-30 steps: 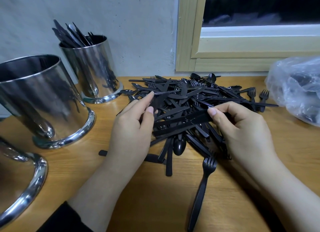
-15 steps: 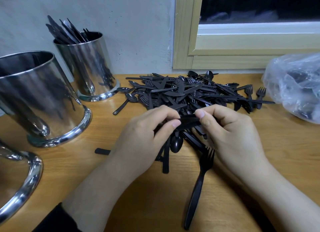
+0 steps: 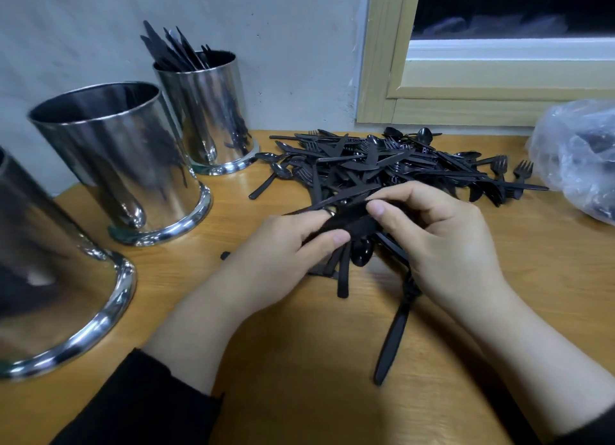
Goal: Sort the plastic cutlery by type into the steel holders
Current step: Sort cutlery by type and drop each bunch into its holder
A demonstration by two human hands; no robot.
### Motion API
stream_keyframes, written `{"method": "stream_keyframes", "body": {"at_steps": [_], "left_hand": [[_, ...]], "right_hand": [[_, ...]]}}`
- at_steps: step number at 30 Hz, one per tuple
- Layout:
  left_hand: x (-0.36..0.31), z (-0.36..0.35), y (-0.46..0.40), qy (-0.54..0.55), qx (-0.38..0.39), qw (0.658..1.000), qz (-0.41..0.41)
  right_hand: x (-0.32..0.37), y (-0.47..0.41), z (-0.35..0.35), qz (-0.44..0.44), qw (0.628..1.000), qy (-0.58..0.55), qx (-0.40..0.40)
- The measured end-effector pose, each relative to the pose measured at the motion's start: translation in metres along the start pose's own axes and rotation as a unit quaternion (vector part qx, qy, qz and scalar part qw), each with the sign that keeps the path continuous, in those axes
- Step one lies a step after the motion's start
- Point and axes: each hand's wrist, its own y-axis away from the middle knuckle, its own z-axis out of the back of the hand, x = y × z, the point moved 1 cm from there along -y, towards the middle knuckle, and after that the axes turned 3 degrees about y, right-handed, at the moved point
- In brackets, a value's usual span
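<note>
A heap of black plastic cutlery (image 3: 392,165) lies on the wooden table (image 3: 299,361) near the wall. My left hand (image 3: 279,261) and my right hand (image 3: 442,241) meet at the heap's near edge. Both grip the same small bundle of black knives (image 3: 352,218), thumbs on top. Three steel holders stand at the left: the far holder (image 3: 209,118) has several knives standing in it, the middle holder (image 3: 123,165) shows a dark inside, and the near holder (image 3: 50,295) is cut off by the frame.
A lone black fork (image 3: 396,331) lies on the table below my right hand. A clear plastic bag (image 3: 579,158) with more cutlery sits at the right edge. A window frame (image 3: 482,88) runs along the wall behind the heap.
My left hand came off the heap and closed on the knives that my right hand lifted. Both hands now hold the bundle together nearer me. The view swung left.
</note>
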Motion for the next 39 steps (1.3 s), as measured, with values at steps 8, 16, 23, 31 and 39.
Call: {"method": "stream_keyframes", "body": {"at_steps": [8,16,23,31,39], "left_hand": [[0.036,0.024,0.045,0.06,-0.237,0.962,0.125],[0.038,0.025,0.051,0.062,-0.285,0.943,0.159],[0.036,0.028,0.054,0.033,-0.305,0.943,0.132],[0.041,0.026,0.05,-0.027,-0.214,0.964,0.156],[0.039,0.024,0.049,-0.118,-0.115,0.979,0.12]], "right_hand": [[-0.002,-0.009,-0.043,0.098,0.951,0.236,0.173],[0.005,-0.002,-0.067,0.066,0.891,0.373,0.251],[0.01,-0.001,-0.062,0.034,0.879,0.379,0.288],[0.0,0.004,-0.072,0.129,0.891,0.384,0.204],[0.002,0.007,-0.068,0.148,0.918,0.326,0.167]]}}
